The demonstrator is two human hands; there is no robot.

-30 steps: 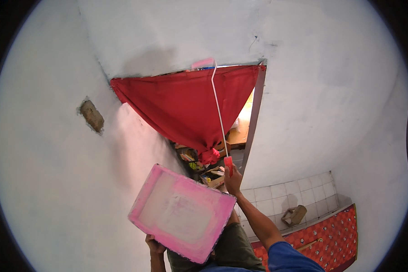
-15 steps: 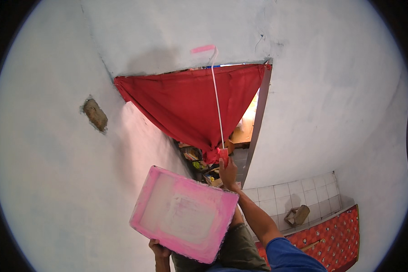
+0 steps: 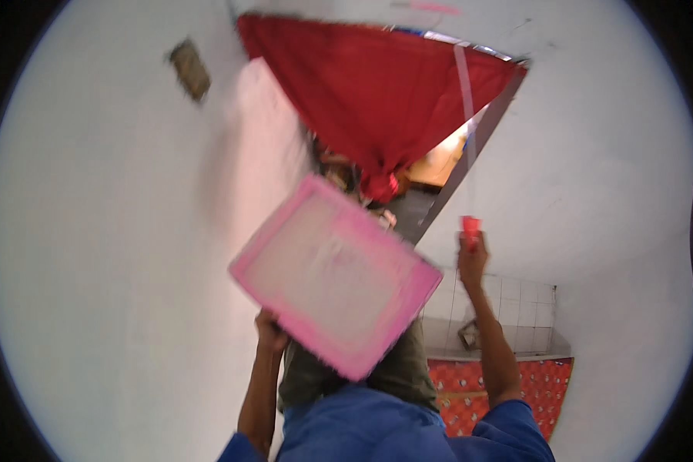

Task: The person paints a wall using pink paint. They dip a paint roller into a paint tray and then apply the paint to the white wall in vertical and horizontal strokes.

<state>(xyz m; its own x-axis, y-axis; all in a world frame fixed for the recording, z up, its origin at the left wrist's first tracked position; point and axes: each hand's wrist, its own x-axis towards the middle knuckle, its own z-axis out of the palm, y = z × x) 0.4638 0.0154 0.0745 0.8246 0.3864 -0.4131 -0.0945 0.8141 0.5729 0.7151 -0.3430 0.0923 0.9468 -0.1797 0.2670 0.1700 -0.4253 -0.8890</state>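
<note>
My left hand [image 3: 271,331] grips the lower left edge of a tilted, pink-smeared paint tray [image 3: 327,273], which sits in front of my legs. Off to the right, my right hand [image 3: 473,260] is closed round the red handle of a paint roller [image 3: 470,224]. Its long pale rod, blurred by motion, runs upward across the right part of a red curtain [image 3: 377,92]. The pink roller head shows near the top edge of the view, by the wall [image 3: 608,154] above the doorway; whether it touches is unclear.
The red curtain hangs bunched in the doorway, with things behind it. A brown hole [image 3: 190,71] marks the left wall. At lower right are a white-tiled ledge [image 3: 520,308], a small brownish object [image 3: 468,335] and a red patterned cloth [image 3: 508,393].
My right hand has swung right, away from the tray, carrying the roller. The tray has turned and shifted slightly right. The view has tipped, with doorway and curtain now higher.
</note>
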